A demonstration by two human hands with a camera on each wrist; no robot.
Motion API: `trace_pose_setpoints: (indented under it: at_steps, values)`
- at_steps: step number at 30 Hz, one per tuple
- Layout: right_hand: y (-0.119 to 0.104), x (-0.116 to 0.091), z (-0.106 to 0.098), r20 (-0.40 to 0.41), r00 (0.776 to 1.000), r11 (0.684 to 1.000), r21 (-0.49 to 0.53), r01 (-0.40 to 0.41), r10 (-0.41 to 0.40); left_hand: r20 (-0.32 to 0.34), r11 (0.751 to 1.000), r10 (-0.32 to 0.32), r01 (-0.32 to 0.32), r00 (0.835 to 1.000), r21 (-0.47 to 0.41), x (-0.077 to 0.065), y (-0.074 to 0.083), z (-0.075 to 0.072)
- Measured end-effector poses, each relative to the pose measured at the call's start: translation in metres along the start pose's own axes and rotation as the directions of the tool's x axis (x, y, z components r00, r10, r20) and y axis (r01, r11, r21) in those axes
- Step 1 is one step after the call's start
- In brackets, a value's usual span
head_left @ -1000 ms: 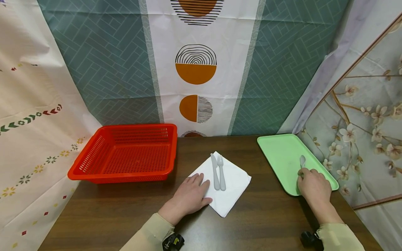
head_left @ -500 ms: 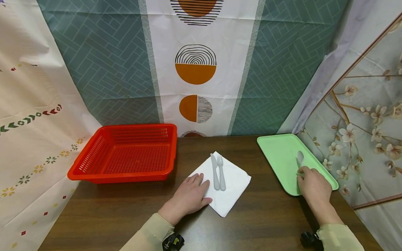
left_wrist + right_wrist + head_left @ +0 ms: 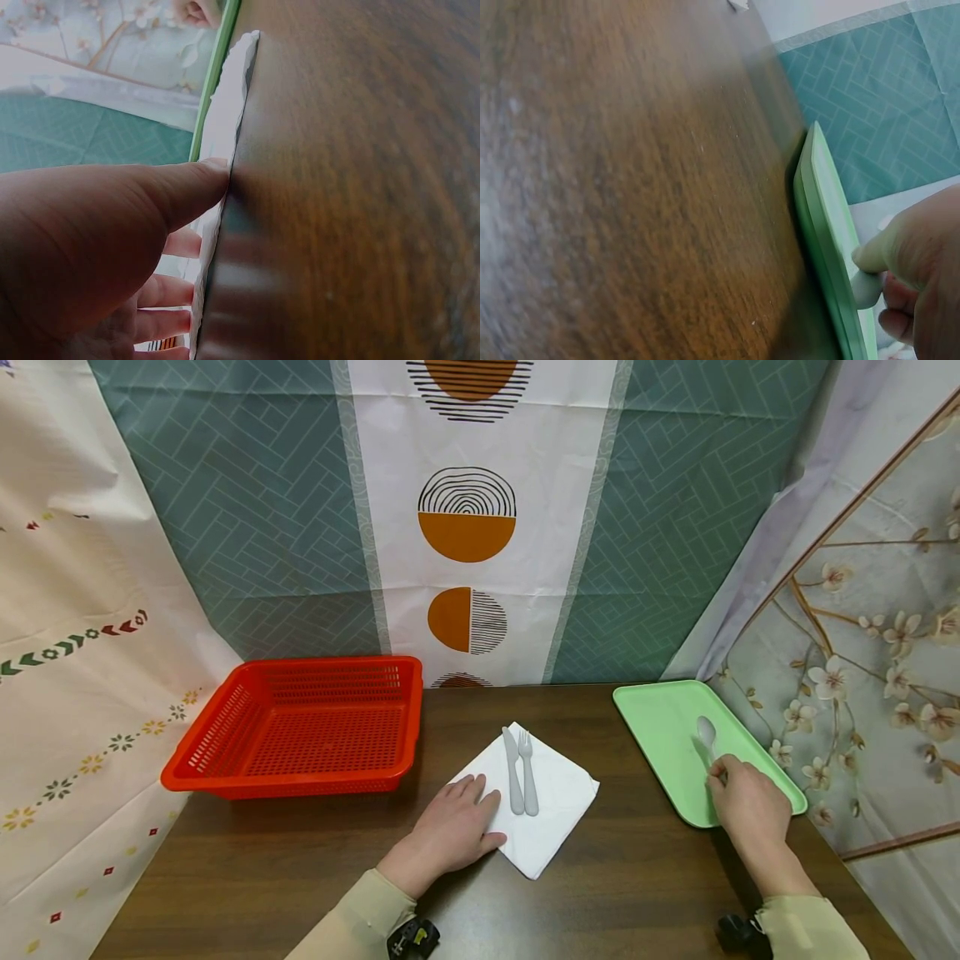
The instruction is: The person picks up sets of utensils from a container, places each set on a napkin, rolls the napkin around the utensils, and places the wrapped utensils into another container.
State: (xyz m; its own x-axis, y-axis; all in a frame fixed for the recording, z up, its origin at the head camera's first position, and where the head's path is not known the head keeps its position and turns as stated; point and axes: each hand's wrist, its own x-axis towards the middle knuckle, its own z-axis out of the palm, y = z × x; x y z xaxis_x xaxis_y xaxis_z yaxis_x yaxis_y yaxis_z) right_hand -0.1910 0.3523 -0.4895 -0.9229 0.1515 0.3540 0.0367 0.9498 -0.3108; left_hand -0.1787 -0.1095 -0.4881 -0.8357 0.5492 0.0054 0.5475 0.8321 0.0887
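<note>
A grey spoon (image 3: 707, 732) is pinched by its handle in my right hand (image 3: 752, 802), over the light green tray (image 3: 660, 714). In the right wrist view, the handle end (image 3: 866, 291) pokes out below the thumb, close to the tray's rim. My left hand (image 3: 457, 827) lies with spread, straight fingers on the left edge of a folded white napkin (image 3: 558, 802). The left wrist view shows its thumb (image 3: 199, 184) resting along the napkin's edge. A grey knife (image 3: 513, 772) and a grey fork (image 3: 528, 774) lie side by side on the napkin.
A red perforated plastic basket (image 3: 300, 718) stands at the back left of the brown wooden table (image 3: 300, 860). Patterned cloths (image 3: 285, 527) hang behind the table and at both sides. Black straps with devices (image 3: 414, 938) sit on both wrists.
The spoon's bowl has swung to the left and tipped up into fuller view, more of it showing past my right fingers. My left hand, the napkin, knife and fork have stayed put.
</note>
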Motion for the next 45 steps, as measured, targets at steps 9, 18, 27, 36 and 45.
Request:
trace_pose_setpoints:
  at_steps: [9,18,27,36,45]
  values:
    - [-0.006,0.001,0.001,-0.003,1.0,1.0,0.006,-0.011,0.011,0.008,1.0,-0.004,0.004,1.0,-0.004,0.001,0.0,0.001]
    - [-0.018,-0.001,-0.001,-0.005,1.0,1.0,0.013,0.001,-0.001,0.011,1.0,-0.005,0.005,1.0,0.003,0.002,-0.001,0.002]
    - [-0.033,-0.001,-0.005,0.007,1.0,0.999,0.03,0.023,-0.024,0.014,1.0,-0.006,0.006,1.0,-0.006,0.002,0.0,0.0]
    - [-0.046,-0.002,-0.002,-0.033,0.998,0.997,0.057,0.061,-0.059,0.015,1.0,-0.009,0.009,1.0,0.002,0.001,0.001,0.001]
    - [-0.061,-0.006,0.001,-0.023,0.996,0.993,0.085,0.086,-0.084,0.014,1.0,-0.004,0.004,1.0,0.002,0.0,0.001,0.0]
